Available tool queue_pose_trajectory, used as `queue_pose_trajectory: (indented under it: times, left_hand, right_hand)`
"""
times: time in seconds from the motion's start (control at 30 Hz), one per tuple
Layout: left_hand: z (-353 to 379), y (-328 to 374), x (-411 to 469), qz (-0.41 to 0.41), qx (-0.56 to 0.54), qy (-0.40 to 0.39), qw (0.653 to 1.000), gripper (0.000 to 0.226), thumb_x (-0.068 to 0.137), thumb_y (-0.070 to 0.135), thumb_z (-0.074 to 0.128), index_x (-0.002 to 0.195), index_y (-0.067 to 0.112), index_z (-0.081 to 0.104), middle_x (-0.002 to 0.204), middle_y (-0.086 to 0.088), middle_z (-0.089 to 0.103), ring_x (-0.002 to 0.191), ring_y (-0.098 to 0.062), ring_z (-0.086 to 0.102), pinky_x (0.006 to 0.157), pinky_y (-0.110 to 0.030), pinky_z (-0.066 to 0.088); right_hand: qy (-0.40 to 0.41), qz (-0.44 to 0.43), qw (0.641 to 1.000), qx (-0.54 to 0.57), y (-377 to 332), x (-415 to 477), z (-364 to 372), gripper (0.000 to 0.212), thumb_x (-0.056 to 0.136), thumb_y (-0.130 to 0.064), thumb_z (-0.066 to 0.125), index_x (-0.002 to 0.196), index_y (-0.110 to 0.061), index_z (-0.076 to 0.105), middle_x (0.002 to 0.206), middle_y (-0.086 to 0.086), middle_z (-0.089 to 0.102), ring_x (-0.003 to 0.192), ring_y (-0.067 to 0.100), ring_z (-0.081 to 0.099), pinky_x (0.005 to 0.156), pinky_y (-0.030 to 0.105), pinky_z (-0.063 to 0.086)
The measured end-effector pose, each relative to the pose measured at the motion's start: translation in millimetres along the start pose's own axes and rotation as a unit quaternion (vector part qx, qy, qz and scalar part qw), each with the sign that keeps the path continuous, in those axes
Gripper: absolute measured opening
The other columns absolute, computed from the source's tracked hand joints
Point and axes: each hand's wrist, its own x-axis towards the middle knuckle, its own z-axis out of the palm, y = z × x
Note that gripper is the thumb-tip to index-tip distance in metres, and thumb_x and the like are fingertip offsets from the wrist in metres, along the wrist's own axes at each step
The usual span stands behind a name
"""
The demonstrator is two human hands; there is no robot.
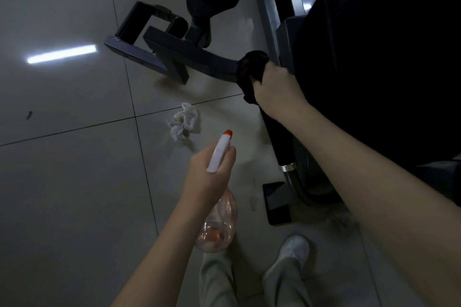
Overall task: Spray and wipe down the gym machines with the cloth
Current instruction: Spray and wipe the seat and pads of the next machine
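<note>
My left hand (pixel 212 169) grips a clear pinkish spray bottle (pixel 219 222) by its neck; the white spray head with a red nozzle (pixel 222 149) points up and away. My right hand (pixel 277 90) is closed on a black cloth (pixel 249 70), pressed against the dark grey metal frame (pixel 174 52) of a gym machine, close to where the curved bar meets an upright. A black padded seat (pixel 374 70) fills the upper right. A black foam handle with a chrome end (pixel 282 147) runs down below my right wrist.
A crumpled white tissue (pixel 183 122) lies on the grey tiled floor (pixel 62 182) between my hands. A black machine foot (pixel 277 203) rests on the floor near my white shoe (pixel 294 249). The frame's base brackets (pixel 139 32) jut out to the left.
</note>
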Motion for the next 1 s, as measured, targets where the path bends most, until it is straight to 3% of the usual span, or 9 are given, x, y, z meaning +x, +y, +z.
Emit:
queue_pose_trajectory:
  times: [0.1, 0.17, 0.23, 0.4, 0.5, 0.7, 0.8, 0.9, 1.0]
  left_hand:
    - [3, -3, -8, -0.009, -0.001, -0.01, 1.0, 0.037, 0.09, 0.031, 0.054, 0.083, -0.005, 0.055, 0.074, -0.023, 0.053, 0.07, -0.021, 0.052, 0.063, -0.045, 0.05]
    - [4, -3, -13, -0.008, -0.001, -0.01, 1.0, 0.031, 0.093, 0.027, 0.055, 0.079, -0.001, 0.055, 0.073, -0.023, 0.053, 0.07, -0.019, 0.052, 0.061, -0.04, 0.047]
    - [4, -3, -17, -0.005, 0.009, -0.008, 1.0, 0.033, 0.094, 0.024, 0.055, 0.083, -0.007, 0.056, 0.078, -0.03, 0.055, 0.07, -0.019, 0.053, 0.062, -0.047, 0.049]
    - [1, -7, -20, 0.007, 0.019, -0.006, 1.0, 0.035, 0.095, 0.024, 0.054, 0.087, -0.01, 0.054, 0.081, -0.031, 0.056, 0.07, -0.019, 0.053, 0.067, -0.051, 0.052]
    - [3, -11, -26, 0.005, 0.023, -0.012, 1.0, 0.035, 0.095, 0.024, 0.054, 0.088, -0.01, 0.055, 0.081, -0.032, 0.057, 0.07, -0.02, 0.052, 0.062, -0.048, 0.05]
    - [7, -11, -35, -0.019, 0.02, -0.029, 0.999, 0.042, 0.089, 0.034, 0.055, 0.084, -0.008, 0.055, 0.075, -0.02, 0.055, 0.071, -0.016, 0.05, 0.068, -0.054, 0.052]
    - [10, -9, -37, -0.014, 0.022, -0.029, 0.999, 0.043, 0.089, 0.035, 0.055, 0.085, -0.008, 0.055, 0.078, -0.029, 0.056, 0.069, -0.019, 0.053, 0.068, -0.054, 0.052]
    - [13, -7, -38, -0.014, 0.024, -0.029, 0.999, 0.048, 0.084, 0.04, 0.052, 0.086, -0.007, 0.055, 0.081, -0.029, 0.057, 0.069, -0.023, 0.056, 0.069, -0.054, 0.051]
    - [11, -5, -39, -0.011, 0.015, -0.038, 0.999, 0.042, 0.087, 0.036, 0.053, 0.083, -0.006, 0.055, 0.077, -0.027, 0.055, 0.072, -0.017, 0.052, 0.067, -0.051, 0.05]
  right_hand:
    - [-0.001, -0.001, 1.0, -0.018, 2, -12, 2, 0.043, 0.097, -0.021, 0.048, 0.131, 0.002, 0.038, 0.121, 0.018, 0.056, 0.104, 0.026, 0.058, 0.07, 0.026, 0.04]
    - [0.009, -0.009, 0.998, -0.067, 13, -36, 16, 0.061, 0.094, -0.019, 0.054, 0.142, 0.002, 0.024, 0.132, 0.019, 0.047, 0.117, 0.028, 0.051, 0.085, 0.027, 0.042]
    - [0.016, -0.015, 0.993, -0.117, 25, -56, 28, 0.074, 0.093, -0.019, 0.056, 0.147, 0.002, 0.01, 0.141, 0.021, 0.038, 0.126, 0.027, 0.044, 0.097, 0.027, 0.039]
    - [0.004, 0.031, 0.998, -0.047, 26, -46, 30, 0.078, 0.092, -0.031, 0.058, 0.148, -0.003, 0.011, 0.132, 0.019, 0.049, 0.118, 0.03, 0.052, 0.09, 0.035, 0.045]
    - [0.036, 0.027, 0.997, -0.067, 27, -58, 33, 0.071, 0.093, -0.025, 0.056, 0.147, -0.003, 0.015, 0.132, 0.017, 0.049, 0.118, 0.027, 0.051, 0.091, 0.03, 0.044]
    - [-0.011, 0.035, 0.986, -0.16, 57, -123, 50, 0.067, 0.096, -0.011, 0.048, 0.147, 0.004, 0.008, 0.141, 0.018, 0.035, 0.124, 0.026, 0.042, 0.096, 0.026, 0.04]
    - [-0.012, 0.056, 0.972, -0.227, 58, -135, 58, 0.06, 0.083, -0.006, 0.064, 0.134, 0.013, 0.038, 0.118, 0.023, 0.056, 0.098, 0.028, 0.059, 0.073, 0.026, 0.052]
    - [-0.019, 0.069, 0.963, -0.261, 50, -136, 48, 0.047, 0.066, -0.002, 0.077, 0.108, 0.012, 0.06, 0.088, 0.023, 0.064, 0.074, 0.029, 0.062, 0.052, 0.027, 0.048]
    - [-0.043, 0.067, 0.973, -0.219, 47, -135, 28, 0.028, 0.092, -0.009, 0.052, 0.118, -0.003, 0.047, 0.114, 0.015, 0.054, 0.106, 0.028, 0.049, 0.07, 0.028, 0.038]
